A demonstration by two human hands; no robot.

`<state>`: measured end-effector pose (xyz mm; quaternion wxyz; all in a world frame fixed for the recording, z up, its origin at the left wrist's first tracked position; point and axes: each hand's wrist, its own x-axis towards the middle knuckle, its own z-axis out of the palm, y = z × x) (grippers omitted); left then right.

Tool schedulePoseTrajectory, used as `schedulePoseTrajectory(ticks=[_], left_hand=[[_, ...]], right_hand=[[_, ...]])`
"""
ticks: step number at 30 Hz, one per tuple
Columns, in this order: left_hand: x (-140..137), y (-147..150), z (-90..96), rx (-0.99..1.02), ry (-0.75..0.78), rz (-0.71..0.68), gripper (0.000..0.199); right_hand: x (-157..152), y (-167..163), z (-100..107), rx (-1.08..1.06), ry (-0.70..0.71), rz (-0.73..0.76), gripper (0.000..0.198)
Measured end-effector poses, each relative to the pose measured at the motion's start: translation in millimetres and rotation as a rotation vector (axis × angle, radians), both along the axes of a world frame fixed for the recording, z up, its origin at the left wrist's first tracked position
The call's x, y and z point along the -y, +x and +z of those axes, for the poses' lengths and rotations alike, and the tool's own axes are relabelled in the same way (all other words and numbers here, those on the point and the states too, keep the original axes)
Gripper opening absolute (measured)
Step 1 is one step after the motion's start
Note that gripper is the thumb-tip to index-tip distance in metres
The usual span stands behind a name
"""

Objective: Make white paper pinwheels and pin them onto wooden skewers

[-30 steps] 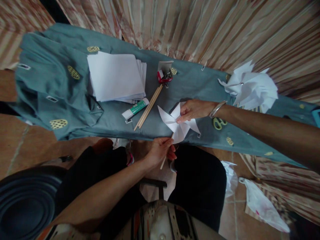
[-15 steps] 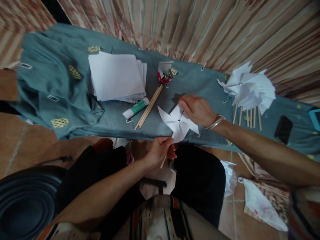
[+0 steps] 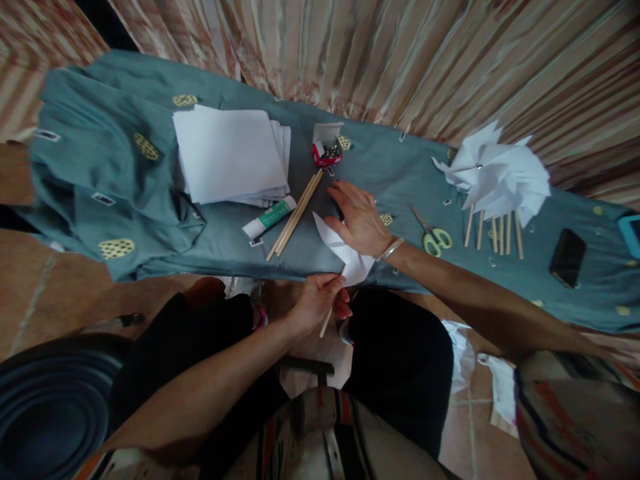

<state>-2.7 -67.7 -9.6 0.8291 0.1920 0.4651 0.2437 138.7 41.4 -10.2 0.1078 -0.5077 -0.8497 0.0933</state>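
At the table's near edge my left hand point(image 3: 323, 299) is closed around the wooden stick of a white paper pinwheel point(image 3: 356, 268). The stick's lower end pokes out below my fingers. Over the pinwheel's blades lies my right hand point(image 3: 361, 217), fingers extended and spread, hiding the middle of the wheel. Whether it touches the blades I cannot tell. Left of the pinwheel are several loose wooden sticks point(image 3: 296, 217) and a glue stick point(image 3: 270, 217) with a green label. A small red and white box of metal pins point(image 3: 327, 148) stands open beyond the sticks.
A stack of white paper point(image 3: 233, 153) lies at the left on the green cloth point(image 3: 225, 247). Scissors point(image 3: 431, 239) with light green handles rest right of my right hand. Several finished pinwheels point(image 3: 500, 173) are piled farther right, near a black phone point(image 3: 568, 257).
My right hand has moved left across the pinwheel, its fingers spreading and covering the centre. The scissors have come into sight from behind it. My left hand keeps its hold.
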Motion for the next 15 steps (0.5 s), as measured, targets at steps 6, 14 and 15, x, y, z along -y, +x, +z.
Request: schedulePoseTrajectory(ticks=[6,14,15], left_hand=[[0.4,0.0,-2.6,0.018,0.008,0.002,0.030],[1.4,0.1,-5.0,0.032,0.013,0.002,0.030],[1.3,0.0,-4.9,0.032,0.012,0.002,0.030]], right_hand=[[-4.1,-3.6,-1.8,0.000,-0.016,0.000,0.061],[-8.6,-3.0,-6.4,-0.056,0.009,0.006,0.062],[-8.4,-3.2,-7.7,-0.060,0.009,0.001,0.062]])
